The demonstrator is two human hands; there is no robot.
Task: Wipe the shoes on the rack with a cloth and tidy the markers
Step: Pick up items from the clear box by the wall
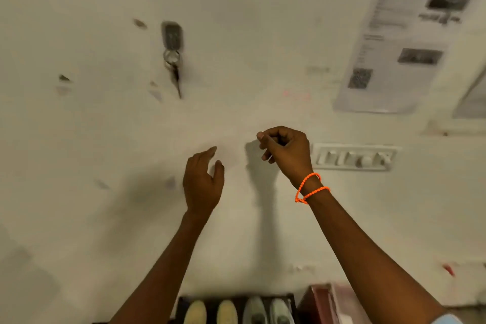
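Both my hands are raised in front of a white wall. My left hand (202,181) has relaxed fingers and holds nothing. Further right and a little higher, my right hand (285,146), with an orange bead bracelet at the wrist, has curled fingers; I see nothing in it. At the bottom edge, the toes of a yellowish pair of shoes (210,312) and a pale grey-green pair (268,310) show on a dark rack (181,308). No cloth or markers are in view.
A key fob with keys (172,45) hangs on the wall at upper left. A printed sheet (405,34) is taped at upper right. A switch panel (355,157) sits just right of my right hand. A reddish box (323,302) stands beside the rack.
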